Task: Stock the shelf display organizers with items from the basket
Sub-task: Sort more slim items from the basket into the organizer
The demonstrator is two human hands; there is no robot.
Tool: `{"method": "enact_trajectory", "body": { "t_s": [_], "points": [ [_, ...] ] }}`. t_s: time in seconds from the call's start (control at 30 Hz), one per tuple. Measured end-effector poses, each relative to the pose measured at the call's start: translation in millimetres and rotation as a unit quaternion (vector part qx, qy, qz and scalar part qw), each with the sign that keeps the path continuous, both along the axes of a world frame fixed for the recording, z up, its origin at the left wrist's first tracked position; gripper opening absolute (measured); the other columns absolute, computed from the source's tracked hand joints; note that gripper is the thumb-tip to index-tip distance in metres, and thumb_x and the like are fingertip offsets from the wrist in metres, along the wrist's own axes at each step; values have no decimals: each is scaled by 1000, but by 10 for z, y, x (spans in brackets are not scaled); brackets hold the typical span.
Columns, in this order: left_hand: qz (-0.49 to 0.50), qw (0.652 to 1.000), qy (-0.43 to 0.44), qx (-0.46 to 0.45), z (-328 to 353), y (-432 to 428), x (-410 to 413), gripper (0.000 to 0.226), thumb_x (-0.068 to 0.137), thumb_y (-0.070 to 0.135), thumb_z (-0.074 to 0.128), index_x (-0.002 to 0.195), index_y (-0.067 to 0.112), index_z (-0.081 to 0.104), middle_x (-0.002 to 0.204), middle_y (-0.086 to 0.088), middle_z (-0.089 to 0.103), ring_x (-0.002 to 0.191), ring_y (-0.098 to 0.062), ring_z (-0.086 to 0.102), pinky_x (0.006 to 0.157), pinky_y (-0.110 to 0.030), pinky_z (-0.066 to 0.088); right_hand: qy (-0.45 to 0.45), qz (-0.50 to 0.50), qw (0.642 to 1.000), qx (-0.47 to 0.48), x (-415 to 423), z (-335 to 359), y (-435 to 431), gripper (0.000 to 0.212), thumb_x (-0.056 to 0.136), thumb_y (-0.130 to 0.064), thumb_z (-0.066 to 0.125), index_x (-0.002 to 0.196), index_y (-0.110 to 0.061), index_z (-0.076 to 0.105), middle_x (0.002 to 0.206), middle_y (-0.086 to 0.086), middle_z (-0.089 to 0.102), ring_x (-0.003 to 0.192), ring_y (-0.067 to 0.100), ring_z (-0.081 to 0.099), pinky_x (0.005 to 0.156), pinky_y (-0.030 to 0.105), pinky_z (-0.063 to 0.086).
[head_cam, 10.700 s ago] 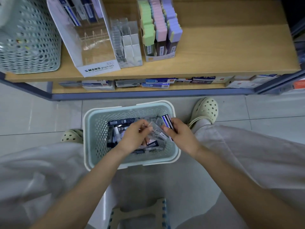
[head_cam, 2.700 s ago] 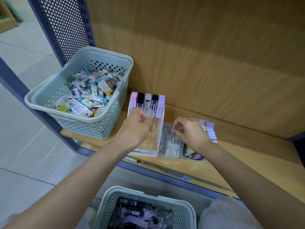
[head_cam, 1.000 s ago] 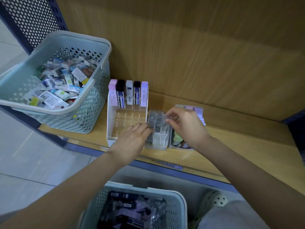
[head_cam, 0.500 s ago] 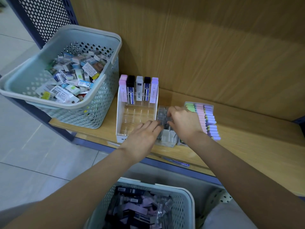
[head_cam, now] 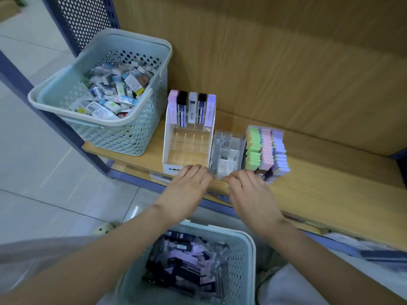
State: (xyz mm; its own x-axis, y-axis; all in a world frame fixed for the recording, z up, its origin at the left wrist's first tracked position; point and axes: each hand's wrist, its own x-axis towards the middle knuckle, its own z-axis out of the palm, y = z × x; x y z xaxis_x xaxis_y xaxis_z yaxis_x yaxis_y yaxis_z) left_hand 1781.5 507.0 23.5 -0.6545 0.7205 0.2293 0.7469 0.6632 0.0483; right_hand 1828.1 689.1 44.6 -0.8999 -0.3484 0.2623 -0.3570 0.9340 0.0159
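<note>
A wooden shelf is shown from above, with a pale basket of small boxed goods set at its left end. A second basket, the one to be emptied, is seen on the floor below the shelf edge, heaped with slim cases lying flat and pointing every way.

Three displays are lined up side by side on the shelf: a white organizer with only its back row filled by five upright cases, a clear organizer just to its right, and a box packed with pastel blocks.

The left hand is held flat with fingers extended, its tips at the front lip where the two organizers meet. The right hand is loosely curled before the clear organizer. Nothing is seen held in either, though both are blurred.

The floor basket is placed straight beneath the wrists and nearer the person. The next reach is therefore judged to be down and back, with the left hand slightly better centred over the heap.
</note>
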Motion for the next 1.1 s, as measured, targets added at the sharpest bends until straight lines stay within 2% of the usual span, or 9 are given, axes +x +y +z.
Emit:
{"method": "enact_trajectory", "body": {
  "t_s": [0.1,0.27,0.37,0.43,0.57,0.67,0.9,1.0,1.1],
  "points": [
    [-4,998,-53,-35,-255,-259,400,53,49,1,69,99,12,58,96,-5,59,91,-23,51,84,-31,33,-70,20,997,-2,389,-299,-81,56,52,-10,83,100,-15,55,88,2,59,79,20,55,73,27,37],
    [55,961,-249,-106,-821,-588,871,56,45,20,84,97,22,64,93,3,61,84,-15,57,78,-24,35,-284,-55,955,-60,878,-958,-318,60,48,-20,89,99,-24,58,89,-5,60,79,12,60,61,20,47],
    [96,925,-351,-105,-1144,-696,1026,41,88,20,56,128,20,46,126,-1,48,115,-18,44,97,-26,31,-393,-105,909,-87,1009,-1330,-425,45,92,-16,51,136,-17,39,135,2,43,124,17,43,99,24,35],
    [121,901,-407,-89,-1331,-707,1097,40,94,18,44,134,19,39,137,-1,41,124,-19,38,104,-27,28,-434,-142,882,-117,1043,-1523,-469,48,99,-19,37,145,-17,23,148,-1,29,135,19,31,110,26,24],
    [137,869,-471,-69,-1641,-670,1157,43,94,18,43,137,19,39,141,-1,42,129,-20,37,106,-30,30,-464,-182,856,-139,1029,-1767,-472,52,98,-17,39,147,-18,21,152,-2,23,137,19,26,111,26,21],
    [125,866,-475,-89,-1803,-607,1125,48,94,20,45,141,19,35,147,-1,36,134,-20,33,108,-31,28,-448,-175,869,-116,1001,-1889,-467,54,97,-14,39,148,-16,21,153,-2,21,138,20,21,113,26,13],
    [120,885,-435,-115,-1945,-574,1157,46,96,24,41,142,21,34,142,-1,35,132,-22,32,100,-33,28,-418,-196,883,-86,965,-2073,-500,47,87,-17,61,131,-20,47,134,4,42,121,26,36,104,33,30],
    [111,884,-437,-124,-1995,-617,1225,43,98,23,39,140,21,36,147,2,32,133,-20,32,100,-33,28,-419,-189,886,-59,957,-2086,-495,46,85,-21,64,127,-19,49,133,4,42,121,26,36,103,33,30],
    [103,878,-447,-135,-2011,-634,1263,50,99,25,37,147,22,23,153,4,23,137,-18,26,105,-32,26,-431,-175,884,-45,969,-2055,-476,54,83,-31,66,131,-19,45,134,3,40,123,24,33,105,31,26]
  ]
}}
